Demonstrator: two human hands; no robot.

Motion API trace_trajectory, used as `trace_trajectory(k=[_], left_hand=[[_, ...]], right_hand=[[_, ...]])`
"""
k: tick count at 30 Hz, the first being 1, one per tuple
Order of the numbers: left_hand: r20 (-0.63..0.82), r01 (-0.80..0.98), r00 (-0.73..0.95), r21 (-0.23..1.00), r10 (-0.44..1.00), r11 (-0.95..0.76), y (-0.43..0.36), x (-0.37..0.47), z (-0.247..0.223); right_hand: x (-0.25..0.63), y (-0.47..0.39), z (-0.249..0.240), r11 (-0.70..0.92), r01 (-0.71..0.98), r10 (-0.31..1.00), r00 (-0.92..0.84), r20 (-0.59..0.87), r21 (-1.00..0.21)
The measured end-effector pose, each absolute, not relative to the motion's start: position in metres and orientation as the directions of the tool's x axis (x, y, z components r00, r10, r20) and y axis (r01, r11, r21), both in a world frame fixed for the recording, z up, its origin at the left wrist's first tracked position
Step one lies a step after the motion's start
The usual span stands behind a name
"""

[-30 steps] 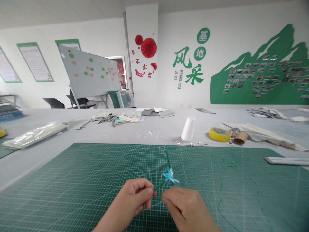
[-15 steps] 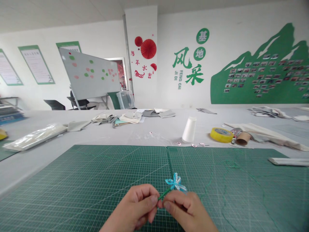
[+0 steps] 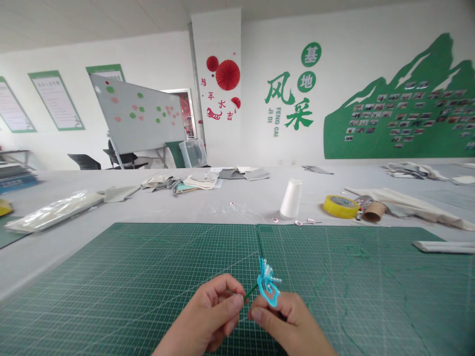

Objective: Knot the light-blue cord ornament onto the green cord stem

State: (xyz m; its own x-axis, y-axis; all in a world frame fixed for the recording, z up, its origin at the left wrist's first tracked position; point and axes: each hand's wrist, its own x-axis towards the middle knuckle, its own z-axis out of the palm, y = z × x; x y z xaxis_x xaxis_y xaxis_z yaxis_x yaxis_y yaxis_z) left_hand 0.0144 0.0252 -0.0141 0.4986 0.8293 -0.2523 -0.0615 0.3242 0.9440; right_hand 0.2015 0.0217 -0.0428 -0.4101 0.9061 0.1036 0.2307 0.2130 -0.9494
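Handling of a blue artificial flower [image 3: 265,281]: the flower is held above the desk [image 3: 174,207], near the seam where two green cutting mats [image 3: 297,257] meet edge to edge. The left hand [image 3: 218,316] pinches the green stem [image 3: 251,291] between thumb and fingers. The right hand [image 3: 287,321] has its thumb pressed to a curled forefinger, just below the petals; whether anything lies between them cannot be told. A lowered petal overlaps the right hand in this view, so a careless turn could bend it against the knuckles. The thin stem might twist if the left pinch slackens. Loose green thread [image 3: 356,252], strewn across the right-hand mat, could snag or tangle if a sleeve or finger dragged it.
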Motion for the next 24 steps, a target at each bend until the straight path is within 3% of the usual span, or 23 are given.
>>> trace_trajectory(k=[8, 13, 16, 20, 24], left_hand=[[-0.253, -0.054, 0.464, 0.948, 0.849, 0.312, 0.026, 0.015, -0.015], [-0.273, 0.004, 0.457, 0.952, 0.847, 0.305, 0.026, 0.015, -0.016], [-0.301, 0.000, 0.466, 0.940, 0.832, 0.340, 0.024, 0.015, -0.013], [-0.318, -0.049, 0.510, 0.917, 0.799, 0.396, 0.024, 0.018, -0.017], [-0.334, -0.081, 0.546, 0.892, 0.768, 0.446, 0.025, 0.021, -0.026]], right_hand=[[0.202, 0.021, -0.045, 0.218, 0.248, 0.900, -0.426, 0.096, -0.944], [0.205, 0.021, -0.048, 0.379, 0.317, 0.902, -0.335, 0.271, -0.869], [0.205, 0.021, -0.050, 0.376, 0.170, 0.912, -0.242, 0.331, -0.911], [0.200, 0.019, -0.050, 0.116, -0.142, 0.982, -0.133, 0.135, -0.983], [0.195, 0.016, -0.046, -0.022, -0.388, 0.997, -0.073, 0.007, -0.922]])
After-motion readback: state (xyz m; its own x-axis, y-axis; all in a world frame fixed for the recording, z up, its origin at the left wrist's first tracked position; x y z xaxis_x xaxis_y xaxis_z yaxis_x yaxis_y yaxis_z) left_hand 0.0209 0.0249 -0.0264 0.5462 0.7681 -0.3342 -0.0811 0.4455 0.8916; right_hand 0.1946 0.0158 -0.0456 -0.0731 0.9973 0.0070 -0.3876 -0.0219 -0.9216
